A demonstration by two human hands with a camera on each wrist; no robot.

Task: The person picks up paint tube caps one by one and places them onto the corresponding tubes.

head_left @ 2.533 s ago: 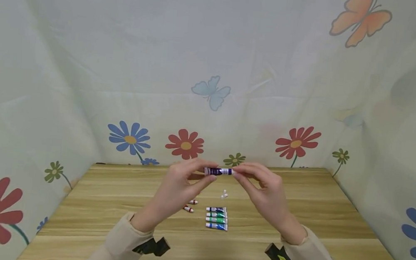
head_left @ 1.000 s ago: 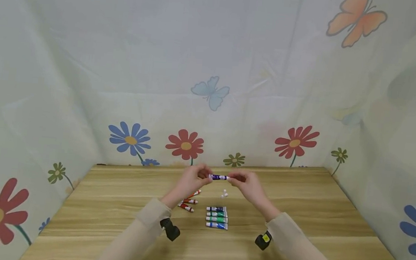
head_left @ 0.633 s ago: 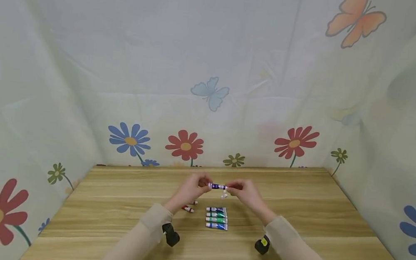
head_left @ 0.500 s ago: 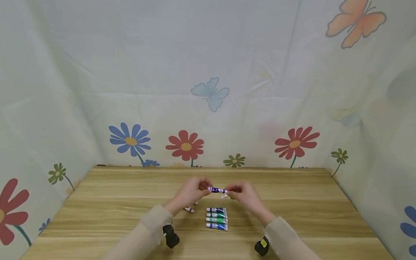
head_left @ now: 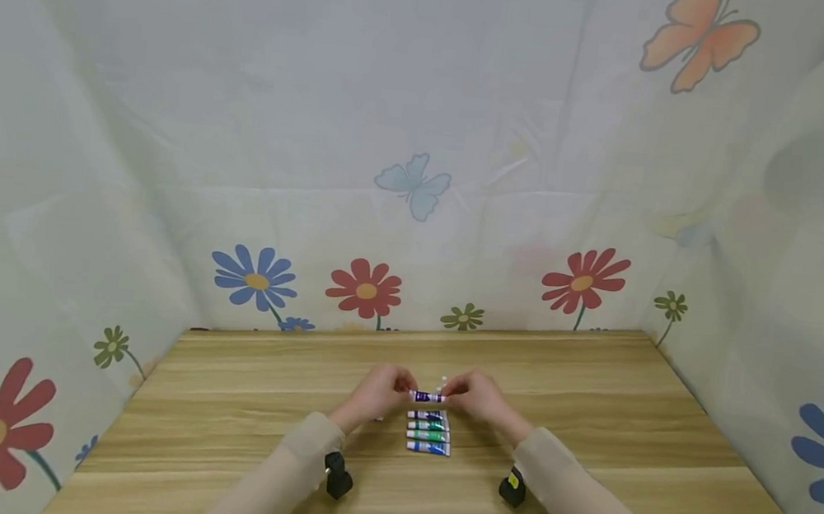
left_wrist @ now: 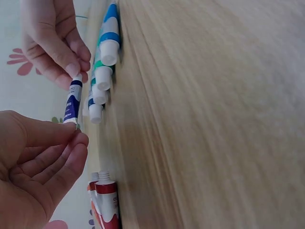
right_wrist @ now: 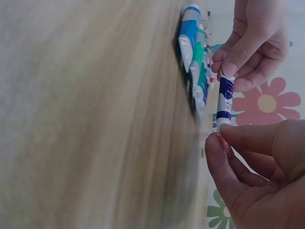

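A small purple-and-white paint tube (head_left: 429,397) is held level between both hands, just behind a row of tubes in the head view. My left hand (head_left: 375,392) pinches its tail end between thumb and index finger. At the other end, my right hand (head_left: 479,397) pinches the white cap (right_wrist: 223,123), mostly covered by the fingertips. The row below has a blue tube (head_left: 428,448), a green tube (head_left: 428,436), a darker green tube (head_left: 427,426) and a dark blue tube (head_left: 426,416), lying side by side with their white caps to the left.
Red tubes (left_wrist: 107,202) with bare threaded nozzles lie left of the row, mostly hidden by my left hand in the head view. Small white caps (head_left: 443,380) lie behind the held tube. A flowered cloth backdrop (head_left: 413,241) rises behind the wooden table (head_left: 585,472).
Both hands have moved down and away from the head camera, bringing the purple tube from high over the table to just behind the row. Both grips stay on it.
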